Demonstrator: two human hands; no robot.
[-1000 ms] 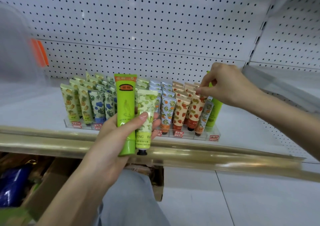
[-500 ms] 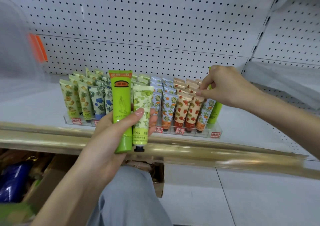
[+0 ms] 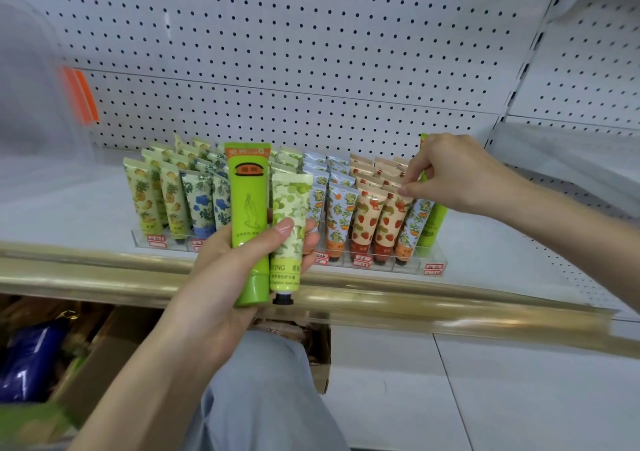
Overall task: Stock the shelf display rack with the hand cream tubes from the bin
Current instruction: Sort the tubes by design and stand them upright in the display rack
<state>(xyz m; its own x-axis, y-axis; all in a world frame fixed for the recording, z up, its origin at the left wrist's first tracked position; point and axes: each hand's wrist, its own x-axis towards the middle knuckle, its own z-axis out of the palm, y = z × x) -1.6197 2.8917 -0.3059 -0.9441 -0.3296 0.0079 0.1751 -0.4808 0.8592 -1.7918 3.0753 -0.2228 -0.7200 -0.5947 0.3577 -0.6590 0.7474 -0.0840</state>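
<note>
My left hand (image 3: 239, 260) grips two hand cream tubes upright in front of the shelf: a tall bright green tube (image 3: 247, 215) and a shorter pale tube with a green fruit print (image 3: 289, 218). Behind them a clear display rack (image 3: 412, 266) on the shelf holds rows of printed tubes. My right hand (image 3: 457, 173) reaches over the rack's right end and pinches the top of a strawberry-print tube (image 3: 389, 218) in the front row. A plain green tube (image 3: 433, 225) stands at the rack's far right, partly hidden by that hand.
The white shelf (image 3: 69, 208) has a gold front rail (image 3: 415, 308) and a pegboard back wall (image 3: 311, 52). A cardboard box (image 3: 93, 364) with blue packs sits below on the left. A translucent bin (image 3: 31, 87) stands at the shelf's left.
The view has shifted slightly downward. My right hand's fingers stay at the strawberry tubes, lowered a little. My left hand still holds both tubes in the same way.
</note>
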